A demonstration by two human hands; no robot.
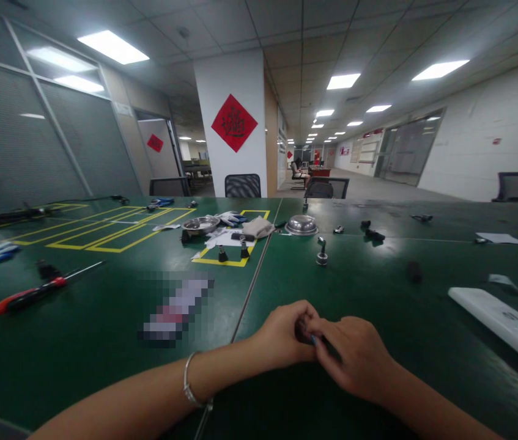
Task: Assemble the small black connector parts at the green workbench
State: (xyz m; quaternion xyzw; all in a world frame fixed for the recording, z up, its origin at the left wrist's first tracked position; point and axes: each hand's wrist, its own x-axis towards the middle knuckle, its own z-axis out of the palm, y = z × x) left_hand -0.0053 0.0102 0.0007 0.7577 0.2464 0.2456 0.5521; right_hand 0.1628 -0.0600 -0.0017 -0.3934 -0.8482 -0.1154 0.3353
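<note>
My left hand point(282, 335) and my right hand point(355, 357) meet over the near edge of the green table point(103, 330). Both have their fingers curled together around a small dark part point(303, 333) held between them; I cannot make out what it is. A thin blue-tipped tool point(315, 341) shows at my right fingers. A silver bracelet point(188, 382) sits on my left wrist.
A red-handled screwdriver point(33, 294) lies at the left. Two metal bowls point(201, 225) point(301, 225), gloves point(233, 217), a cloth and small black parts sit mid-table by yellow tape lines. A white flat case point(504, 321) lies at the right. Chairs stand behind; a person sits far down the hall.
</note>
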